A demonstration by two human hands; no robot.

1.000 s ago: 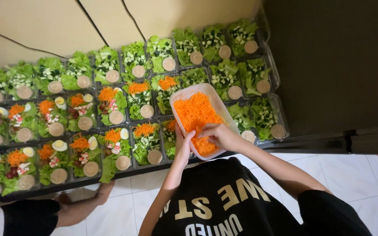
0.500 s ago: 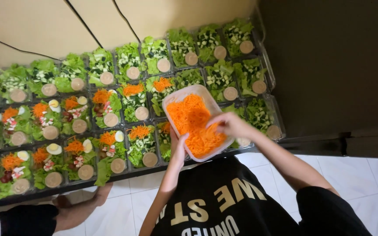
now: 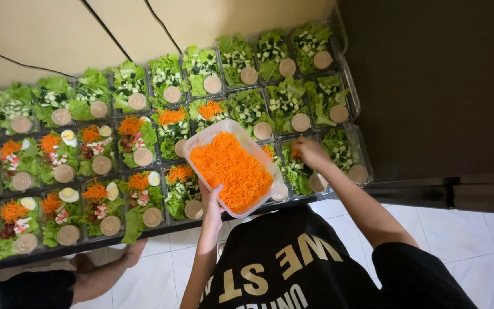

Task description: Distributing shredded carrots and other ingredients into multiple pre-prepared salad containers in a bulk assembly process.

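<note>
Left hand [image 3: 211, 207], fingers wrapped under the near edge of a clear tub [image 3: 232, 167] of shredded carrot, centre. Right hand [image 3: 310, 152] over a right salad box [image 3: 299, 169], fingertips bunched; contents of the pinch hidden. Far boxes [image 3: 241, 66] carry round tan sauce cups [image 3: 249, 75].

clear salad boxes [image 3: 144, 149] rowed; carrot tub [image 3: 232, 167] above.
</note>
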